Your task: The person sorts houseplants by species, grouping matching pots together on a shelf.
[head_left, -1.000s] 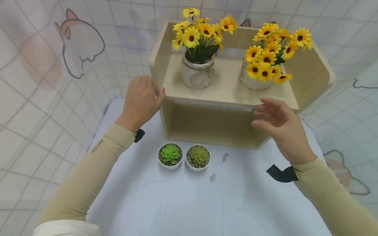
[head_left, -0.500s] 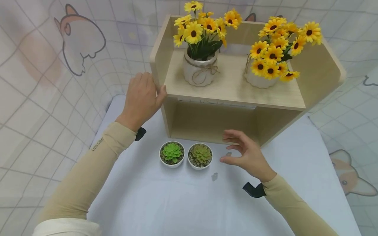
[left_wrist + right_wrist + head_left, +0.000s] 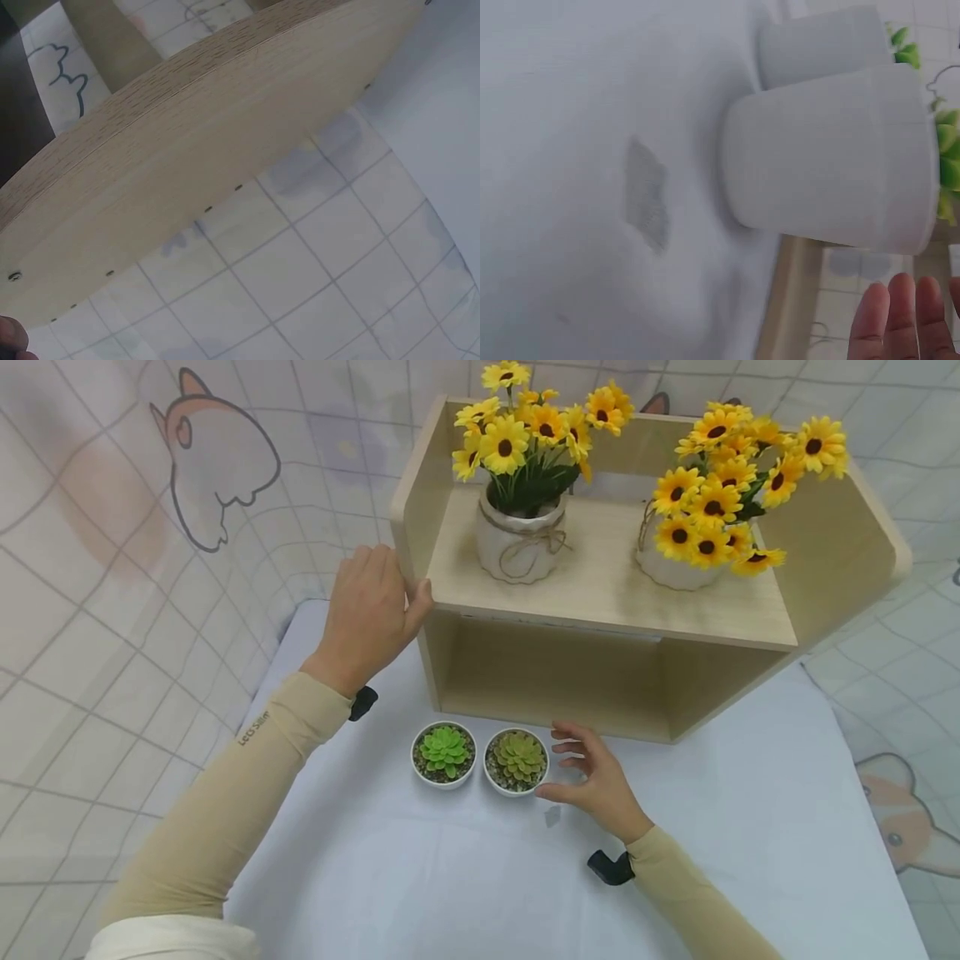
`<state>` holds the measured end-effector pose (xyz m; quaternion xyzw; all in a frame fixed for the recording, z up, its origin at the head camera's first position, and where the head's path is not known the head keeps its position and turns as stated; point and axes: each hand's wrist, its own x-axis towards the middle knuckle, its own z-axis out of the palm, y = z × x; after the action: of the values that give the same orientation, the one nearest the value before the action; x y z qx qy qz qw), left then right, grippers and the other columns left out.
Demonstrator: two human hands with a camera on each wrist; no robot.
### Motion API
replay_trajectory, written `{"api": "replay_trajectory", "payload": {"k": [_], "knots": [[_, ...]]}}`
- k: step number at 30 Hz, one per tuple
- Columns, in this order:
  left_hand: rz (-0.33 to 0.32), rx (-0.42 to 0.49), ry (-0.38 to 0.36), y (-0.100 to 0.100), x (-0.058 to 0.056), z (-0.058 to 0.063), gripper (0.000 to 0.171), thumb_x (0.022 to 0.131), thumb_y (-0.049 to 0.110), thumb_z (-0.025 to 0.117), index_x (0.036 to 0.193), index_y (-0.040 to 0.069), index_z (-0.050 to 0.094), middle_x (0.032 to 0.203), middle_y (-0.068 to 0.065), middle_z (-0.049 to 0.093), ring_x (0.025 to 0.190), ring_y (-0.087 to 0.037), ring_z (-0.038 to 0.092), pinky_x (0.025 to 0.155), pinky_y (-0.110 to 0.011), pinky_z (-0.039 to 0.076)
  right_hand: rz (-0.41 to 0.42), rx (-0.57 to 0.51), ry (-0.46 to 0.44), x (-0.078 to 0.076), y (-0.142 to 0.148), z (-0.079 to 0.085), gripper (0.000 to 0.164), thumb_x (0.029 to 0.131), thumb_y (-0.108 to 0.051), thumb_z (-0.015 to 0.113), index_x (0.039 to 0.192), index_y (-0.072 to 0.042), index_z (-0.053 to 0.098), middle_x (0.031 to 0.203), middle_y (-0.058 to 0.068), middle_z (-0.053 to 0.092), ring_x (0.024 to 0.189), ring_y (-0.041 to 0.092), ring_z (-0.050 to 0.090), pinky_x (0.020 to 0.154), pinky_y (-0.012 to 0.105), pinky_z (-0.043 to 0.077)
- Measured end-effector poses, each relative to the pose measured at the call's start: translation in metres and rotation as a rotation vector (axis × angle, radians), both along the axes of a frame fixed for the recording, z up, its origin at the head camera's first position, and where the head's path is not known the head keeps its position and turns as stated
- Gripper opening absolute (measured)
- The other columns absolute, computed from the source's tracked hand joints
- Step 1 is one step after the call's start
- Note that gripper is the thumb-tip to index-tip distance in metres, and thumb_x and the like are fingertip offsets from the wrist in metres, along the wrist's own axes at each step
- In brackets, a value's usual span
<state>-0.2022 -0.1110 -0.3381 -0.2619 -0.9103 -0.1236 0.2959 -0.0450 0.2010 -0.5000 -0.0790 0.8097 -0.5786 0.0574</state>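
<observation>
Head cam: R hand [image 3: 602, 787] w/ fingers spread nr olive succulent [image 3: 517, 760]; stray thumb cld tip it. L hand [image 3: 367, 614] fingers grip shelf [image 3: 600, 597].

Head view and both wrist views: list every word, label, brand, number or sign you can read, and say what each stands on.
"Let's Slim": on the beige fabric sleeve of the left arm; its last letters are blurred, so "Slim" is only the likely reading.
Flat, irregular grey patch: too blurred to tell whether it bears print.
No readable text on the small, round white pots or the pale wooden shelf.
</observation>
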Motion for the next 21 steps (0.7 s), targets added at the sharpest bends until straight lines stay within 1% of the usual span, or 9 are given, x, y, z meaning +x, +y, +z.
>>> {"api": "replay_trajectory", "payload": {"k": [3,5,8,10,12,15,18,21], "knots": [[0.000,-0.004,0.007,-0.001,0.000,0.000,0.037,0.105,0.029,0.046,0.085,-0.002,0.051,0.081,-0.019,0.050,0.075,-0.035,0.044,0.068,-0.042,0.033,-0.010,-0.006,-0.002,0.001,-0.005,-0.015,0.102,0.070,-0.014,0.095,0.155,-0.012,0.038,0.151,0.016,0.049,0.132,0.032,0.054,0.107,0.033,0.052],[-0.003,-0.004,0.006,-0.001,0.000,0.000,0.036,0.104,0.028,0.046,0.084,-0.001,0.051,0.081,-0.019,0.050,0.075,-0.035,0.044,0.067,-0.042,0.033,-0.011,-0.005,-0.005,0.002,-0.010,-0.023,0.107,0.067,-0.015,0.097,0.156,-0.013,0.038,0.153,0.013,0.048,0.133,0.026,0.052,0.109,0.036,0.051],[-0.005,0.000,0.009,0.000,0.000,-0.001,0.036,0.104,0.028,0.047,0.085,-0.001,0.051,0.080,-0.018,0.050,0.075,-0.035,0.044,0.067,-0.042,0.033,-0.025,-0.004,-0.005,0.003,-0.017,-0.034,0.109,0.064,-0.017,0.099,0.155,-0.017,0.039,0.155,0.007,0.046,0.133,0.017,0.049,0.109,0.030,0.049],[-0.003,-0.002,0.005,0.001,0.000,-0.001,0.036,0.104,0.028,0.046,0.085,-0.001,0.051,0.080,-0.018,0.050,0.075,-0.035,0.044,0.067,-0.042,0.033,-0.050,-0.007,-0.014,0.004,-0.022,-0.038,0.108,0.063,-0.017,0.099,0.153,-0.020,0.041,0.157,0.005,0.045,0.133,0.015,0.047,0.109,0.024,0.047],[0.002,-0.002,0.003,0.001,0.000,-0.001,0.036,0.104,0.029,0.046,0.085,-0.001,0.051,0.080,-0.018,0.050,0.075,-0.035,0.044,0.067,-0.041,0.033,-0.082,-0.009,-0.022,0.004,-0.026,-0.042,0.109,0.062,-0.016,0.100,0.153,-0.020,0.041,0.155,0.005,0.046,0.134,0.017,0.047,0.110,0.023,0.045],[0.010,-0.003,0.000,0.001,0.001,0.000,0.037,0.105,0.029,0.046,0.085,-0.001,0.051,0.080,-0.018,0.049,0.076,-0.035,0.044,0.068,-0.041,0.032,-0.124,-0.007,-0.040,0.005,-0.032,-0.044,0.111,0.062,-0.016,0.099,0.154,-0.017,0.038,0.154,0.007,0.046,0.139,0.025,0.048,0.116,0.032,0.045],[0.014,-0.002,-0.001,0.001,0.002,0.000,0.037,0.105,0.030,0.046,0.085,-0.001,0.052,0.080,-0.018,0.049,0.076,-0.034,0.044,0.068,-0.041,0.032,-0.150,0.009,-0.055,0.006,-0.037,-0.046,0.110,0.063,-0.017,0.099,0.154,-0.015,0.038,0.153,0.007,0.047,0.142,0.030,0.049,0.120,0.042,0.041],[0.016,-0.002,-0.006,0.001,0.002,0.000,0.037,0.105,0.030,0.045,0.086,-0.001,0.052,0.081,-0.018,0.049,0.076,-0.034,0.044,0.069,-0.041,0.031,-0.152,0.019,-0.051,0.005,-0.040,-0.045,0.104,0.065,-0.018,0.098,0.152,-0.014,0.040,0.152,0.006,0.048,0.142,0.030,0.049,0.121,0.046,0.040]]}}
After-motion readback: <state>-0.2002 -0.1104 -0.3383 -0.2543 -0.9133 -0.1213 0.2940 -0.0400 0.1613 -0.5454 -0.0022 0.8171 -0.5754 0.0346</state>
